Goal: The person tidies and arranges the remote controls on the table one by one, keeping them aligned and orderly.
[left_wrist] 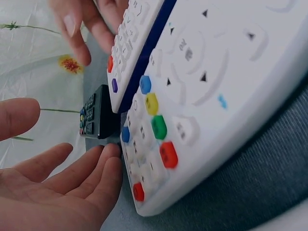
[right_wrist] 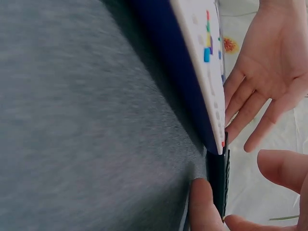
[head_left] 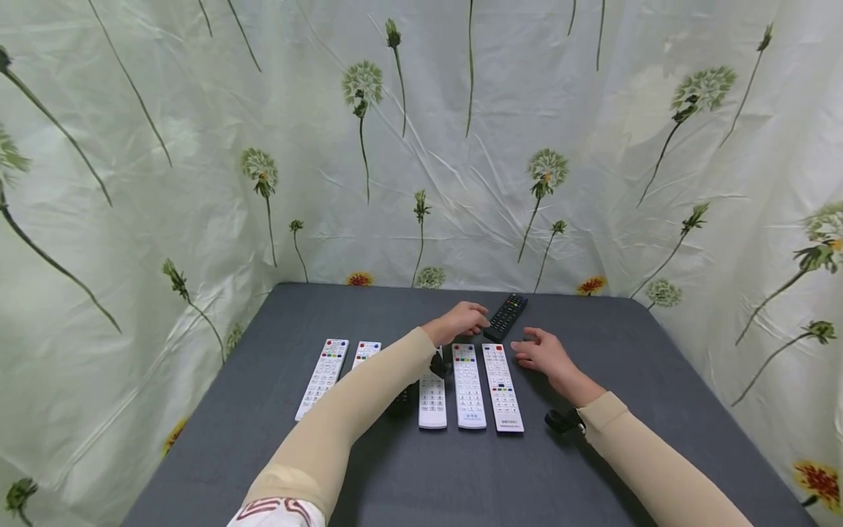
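Note:
A black remote control (head_left: pixel 506 316) lies at a slant on the dark tabletop, behind a row of white remotes. My left hand (head_left: pixel 461 322) is just left of its near end, fingers loosely extended and holding nothing. On the other side, my right hand (head_left: pixel 544 354) hovers beside the rightmost white remote (head_left: pixel 503 389), thumb and fingers apart. Another white remote (head_left: pixel 469 388) lies below my left hand. In the left wrist view the black remote (left_wrist: pixel 98 113) shows beyond the left fingers; whether they touch any remote, I cannot tell.
More white remotes (head_left: pixel 323 377) (head_left: pixel 366 351) (head_left: pixel 432 401) continue the row leftward. A dark remote (head_left: pixel 401 396) is mostly hidden under my left forearm. Behind the table (head_left: pixel 408 468) hangs a pale curtain (head_left: pixel 435 132) printed with dandelions.

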The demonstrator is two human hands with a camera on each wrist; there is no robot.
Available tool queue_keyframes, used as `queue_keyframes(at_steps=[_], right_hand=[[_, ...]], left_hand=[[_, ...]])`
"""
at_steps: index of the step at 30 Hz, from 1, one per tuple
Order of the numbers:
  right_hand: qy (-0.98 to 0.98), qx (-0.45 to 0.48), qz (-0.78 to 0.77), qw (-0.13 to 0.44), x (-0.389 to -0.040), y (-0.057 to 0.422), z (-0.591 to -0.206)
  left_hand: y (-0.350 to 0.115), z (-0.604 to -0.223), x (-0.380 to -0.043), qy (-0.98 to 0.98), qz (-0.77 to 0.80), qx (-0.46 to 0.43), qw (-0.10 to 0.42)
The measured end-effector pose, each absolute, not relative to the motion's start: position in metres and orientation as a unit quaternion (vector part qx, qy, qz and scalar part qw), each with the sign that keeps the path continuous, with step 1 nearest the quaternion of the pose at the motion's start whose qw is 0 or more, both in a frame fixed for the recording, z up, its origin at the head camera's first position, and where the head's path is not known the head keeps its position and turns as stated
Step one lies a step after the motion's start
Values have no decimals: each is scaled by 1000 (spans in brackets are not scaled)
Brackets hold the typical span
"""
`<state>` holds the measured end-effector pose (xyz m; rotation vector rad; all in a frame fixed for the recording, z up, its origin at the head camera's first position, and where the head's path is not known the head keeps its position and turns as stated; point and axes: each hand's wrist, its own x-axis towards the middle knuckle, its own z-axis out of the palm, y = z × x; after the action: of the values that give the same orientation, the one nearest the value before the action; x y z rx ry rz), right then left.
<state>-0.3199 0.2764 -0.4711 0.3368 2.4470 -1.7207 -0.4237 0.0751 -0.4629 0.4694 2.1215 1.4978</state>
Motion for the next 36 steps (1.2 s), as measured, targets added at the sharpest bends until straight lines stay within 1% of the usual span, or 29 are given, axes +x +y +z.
queue_keyframes(at_steps=[7, 17, 24, 31, 36], right_hand=[[758, 134, -633, 89, -339, 267, -469], [705, 158, -685, 88, -352, 261, -468], [651, 200, -726, 93, -365, 269, -469], [640, 218, -730, 98, -366, 273, -467], [662, 199, -716, 103, -364, 276, -462]], left_hand=[[89, -457, -417, 782, 549, 151, 253], [99, -460, -417, 779, 569, 125, 230], [99, -452, -415, 763, 599, 122, 210], [104, -445, -407, 758, 617, 97, 189], [106, -444, -404, 751, 631, 85, 173]])
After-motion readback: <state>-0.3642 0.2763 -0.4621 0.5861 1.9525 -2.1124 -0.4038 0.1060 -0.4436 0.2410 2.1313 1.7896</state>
